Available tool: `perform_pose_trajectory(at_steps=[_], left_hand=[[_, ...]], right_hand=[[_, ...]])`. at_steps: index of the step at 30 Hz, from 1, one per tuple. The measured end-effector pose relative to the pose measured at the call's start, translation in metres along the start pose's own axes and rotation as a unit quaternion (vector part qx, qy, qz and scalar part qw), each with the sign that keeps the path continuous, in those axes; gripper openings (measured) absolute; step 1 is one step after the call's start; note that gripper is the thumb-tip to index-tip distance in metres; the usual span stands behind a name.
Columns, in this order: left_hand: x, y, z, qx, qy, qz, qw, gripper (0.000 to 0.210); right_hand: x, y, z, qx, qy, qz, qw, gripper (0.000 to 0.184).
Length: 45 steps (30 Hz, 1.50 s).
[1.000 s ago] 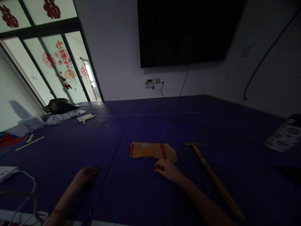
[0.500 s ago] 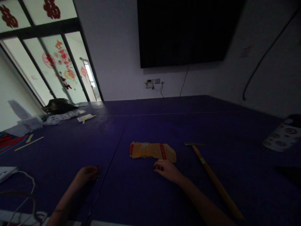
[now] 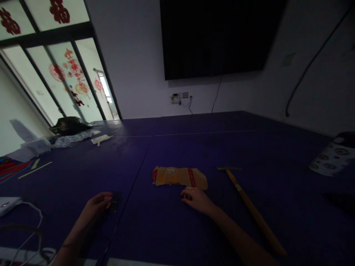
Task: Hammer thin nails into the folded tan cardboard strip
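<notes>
Head: R hand [image 3: 196, 199] half-curled nr cardboard [image 3: 179, 177]

Left hand [image 3: 97, 205], right hand [image 3: 196, 199], forearms [image 3: 233, 232] bare; thin dark line [image 3: 67, 245] across left forearm [image 3: 77, 232].

Purple tabletop [image 3: 199, 147] with a torn cardboard piece [image 3: 180, 176], wooden-handled hammer [image 3: 250, 204] and thin yellow strip [image 3: 34, 170].

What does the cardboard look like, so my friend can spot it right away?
Find the big purple table below the black screen. Just beyond the right hand lies the cardboard, left of the hammer. It's flat and brown with red bands, while the hammer is long with a wooden handle.
</notes>
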State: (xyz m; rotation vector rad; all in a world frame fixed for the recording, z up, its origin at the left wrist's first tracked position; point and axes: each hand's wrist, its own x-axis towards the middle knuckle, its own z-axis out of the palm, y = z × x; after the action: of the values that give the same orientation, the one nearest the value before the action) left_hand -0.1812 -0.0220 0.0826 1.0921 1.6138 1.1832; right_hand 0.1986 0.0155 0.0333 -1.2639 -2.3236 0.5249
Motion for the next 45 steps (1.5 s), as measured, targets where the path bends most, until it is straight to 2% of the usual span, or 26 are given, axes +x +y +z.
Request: perform_pose_trajectory(at_steps=[2, 4, 11, 12, 15, 19, 23, 29, 35, 40, 45], left_hand=[[-0.006, 0.005, 0.011, -0.002, 0.004, 0.029, 1.0, 0.042], [-0.013, 0.01, 0.033, 0.002, -0.018, 0.059, 0.998, 0.04], [-0.034, 0.008, 0.149, -0.001, -0.205, 0.128, 0.97, 0.022], [-0.033, 0.007, 0.163, 0.0, -0.232, 0.137, 0.963, 0.02], [-0.027, 0.004, 0.194, -0.032, -0.256, 0.164, 0.952, 0.023], [-0.013, 0.002, 0.22, -0.11, -0.276, 0.184, 0.937, 0.029], [-0.003, -0.006, 0.233, -0.11, -0.27, 0.221, 0.931, 0.027], [-0.003, -0.014, 0.234, -0.184, -0.329, 0.145, 0.915, 0.034], [-0.007, -0.009, 0.233, -0.2, -0.358, 0.145, 0.9, 0.035], [-0.005, -0.007, 0.231, -0.183, -0.336, 0.163, 0.91, 0.032], [-0.003, -0.009, 0.229, -0.213, -0.302, 0.142, 0.918, 0.037]], right_hand=[[-0.001, -0.004, 0.0, 0.004, 0.014, -0.008, 1.0, 0.016], [-0.002, -0.013, 0.001, 0.017, 0.028, -0.022, 0.999, 0.019], [-0.01, -0.048, 0.023, 0.102, 0.028, -0.082, 0.991, 0.014], [-0.009, -0.048, 0.026, 0.109, 0.033, -0.087, 0.99, 0.012], [-0.005, -0.037, 0.029, 0.118, 0.072, -0.076, 0.987, 0.019], [0.001, -0.014, 0.025, 0.125, 0.132, -0.046, 0.982, 0.024], [0.001, -0.005, 0.027, 0.143, 0.155, -0.034, 0.977, 0.026], [0.0, -0.009, 0.03, 0.173, 0.154, -0.018, 0.973, 0.035], [0.002, -0.009, 0.027, 0.208, 0.144, 0.008, 0.967, 0.042], [0.003, -0.01, 0.026, 0.24, 0.132, 0.028, 0.961, 0.038], [0.003, -0.018, 0.026, 0.28, 0.113, 0.032, 0.953, 0.041]])
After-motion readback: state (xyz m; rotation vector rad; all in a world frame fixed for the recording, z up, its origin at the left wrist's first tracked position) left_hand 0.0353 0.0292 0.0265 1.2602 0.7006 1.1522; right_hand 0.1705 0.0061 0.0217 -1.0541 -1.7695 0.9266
